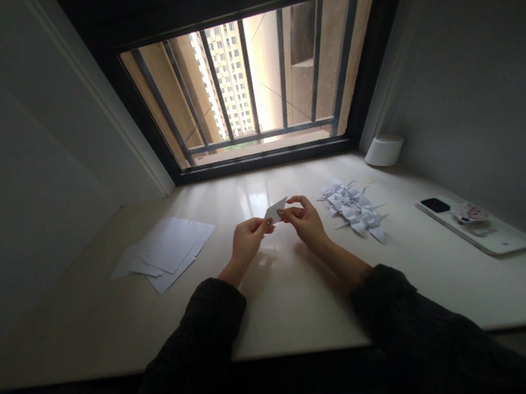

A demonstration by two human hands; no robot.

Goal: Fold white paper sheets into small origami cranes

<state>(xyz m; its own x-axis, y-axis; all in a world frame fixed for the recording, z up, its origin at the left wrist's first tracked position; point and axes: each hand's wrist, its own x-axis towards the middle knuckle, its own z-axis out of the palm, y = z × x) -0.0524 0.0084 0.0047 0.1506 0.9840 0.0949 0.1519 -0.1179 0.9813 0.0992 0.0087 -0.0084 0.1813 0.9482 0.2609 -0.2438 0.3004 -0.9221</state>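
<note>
Between my two hands, above the middle of the pale sill, is a small folded piece of white paper point(275, 211). My left hand point(248, 237) pinches its lower left corner between thumb and fingers. On the right side, my right hand point(305, 220) grips the same paper with thumb and index finger, the index finger bent over the upper edge. To the right lies a heap of small folded white paper pieces point(352, 208) with thin pointed ends. A loose stack of white paper sheets point(174, 246) rests to the left of my hands.
A white phone point(469, 225) with a round grip on its back lies at the right by the wall. Near the window corner stands a white rounded object point(384, 150). The barred window point(251, 87) is behind the sill point(292, 324), whose front edge is close to me.
</note>
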